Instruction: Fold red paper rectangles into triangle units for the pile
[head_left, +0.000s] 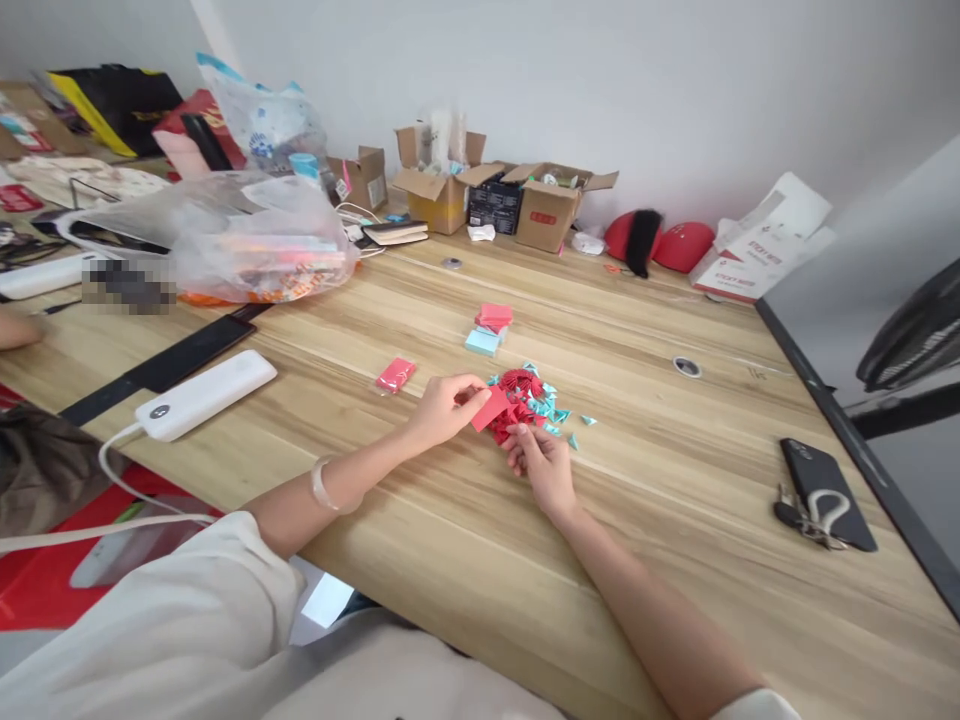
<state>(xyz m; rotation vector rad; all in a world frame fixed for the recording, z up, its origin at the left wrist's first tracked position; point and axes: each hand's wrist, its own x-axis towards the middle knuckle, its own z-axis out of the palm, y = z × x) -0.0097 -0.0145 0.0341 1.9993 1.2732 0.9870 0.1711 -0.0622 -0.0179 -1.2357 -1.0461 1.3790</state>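
Both hands' grip pinches red paper beside folded pieces.

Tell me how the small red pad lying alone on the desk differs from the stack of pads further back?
The lone red pad is a single flat piece; the stack of pads is several piled up, so it sits taller. The lone red pad is one colour; the stack has red on top and light blue beneath. The lone one lies left of the left hand; the stack lies beyond the paper pieces. Both rest untouched on the wooden desk.
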